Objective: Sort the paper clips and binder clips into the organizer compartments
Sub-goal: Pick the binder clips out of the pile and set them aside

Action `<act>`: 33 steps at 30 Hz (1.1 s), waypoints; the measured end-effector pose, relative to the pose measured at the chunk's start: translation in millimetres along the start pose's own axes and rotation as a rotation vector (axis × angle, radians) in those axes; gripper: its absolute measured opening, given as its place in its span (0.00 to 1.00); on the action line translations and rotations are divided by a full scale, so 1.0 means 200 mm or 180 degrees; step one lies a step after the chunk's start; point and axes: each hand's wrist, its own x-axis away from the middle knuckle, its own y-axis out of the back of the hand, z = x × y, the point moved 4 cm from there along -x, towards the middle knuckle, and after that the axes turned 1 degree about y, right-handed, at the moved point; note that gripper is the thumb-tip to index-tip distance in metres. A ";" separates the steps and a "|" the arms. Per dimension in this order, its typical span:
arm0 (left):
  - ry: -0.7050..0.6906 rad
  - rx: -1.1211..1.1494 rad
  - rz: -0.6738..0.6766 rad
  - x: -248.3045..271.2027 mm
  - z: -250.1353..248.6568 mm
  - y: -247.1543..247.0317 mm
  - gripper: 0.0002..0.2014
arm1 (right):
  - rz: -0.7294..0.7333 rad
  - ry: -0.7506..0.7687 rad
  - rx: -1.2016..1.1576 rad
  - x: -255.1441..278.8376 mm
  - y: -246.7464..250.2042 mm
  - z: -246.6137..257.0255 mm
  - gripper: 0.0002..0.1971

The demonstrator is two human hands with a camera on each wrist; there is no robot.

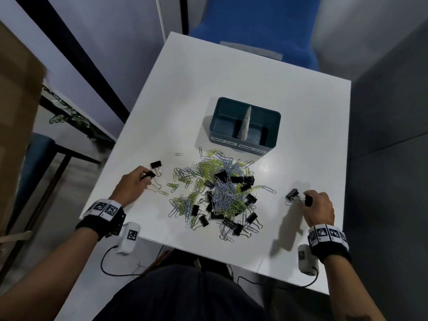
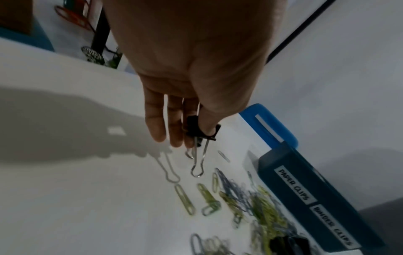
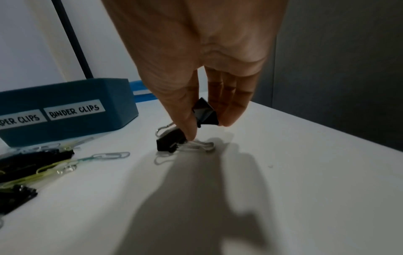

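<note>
A heap of paper clips and black binder clips [image 1: 218,195] lies mid-table. Behind it stands the teal organizer [image 1: 245,126], with two compartments labelled "PAPER CLIPS" [image 2: 293,185] and "BINDER CLIPS" [image 3: 74,111]; both look empty. My left hand [image 1: 136,184] pinches a black binder clip [image 2: 201,130] just above the table, left of the heap. A second binder clip [image 1: 155,165] lies just beyond it. My right hand [image 1: 318,207] pinches another black binder clip [image 3: 205,112] right of the heap, and its thumb tip touches a binder clip [image 3: 170,143] lying on the table.
The white table [image 1: 231,72] has bare room behind and beside the organizer. A blue chair [image 1: 257,26] stands at the far edge, a grey partition on the right. Loose paper clips [image 2: 185,199] lie near my left hand. Cables hang off the near edge.
</note>
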 end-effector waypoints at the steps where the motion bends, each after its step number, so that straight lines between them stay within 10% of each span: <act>1: 0.0052 -0.0223 0.0042 -0.01 0.04 0.01 0.05 | 0.0006 0.0031 -0.0004 0.00 -0.01 -0.01 0.19; 11: -0.0418 -0.1694 -0.0421 0.13 0.00 0.00 0.23 | -0.0533 0.0606 -0.0356 0.20 -0.02 0.08 0.18; 18: -0.0757 -0.1869 0.0803 0.26 -0.10 -0.33 0.45 | 0.0865 0.1342 0.0170 0.54 -0.37 0.24 0.32; 33: -0.1789 -0.1931 0.0861 0.35 -0.35 -0.60 0.21 | 0.0679 0.1375 -0.0170 0.54 -0.43 0.46 0.30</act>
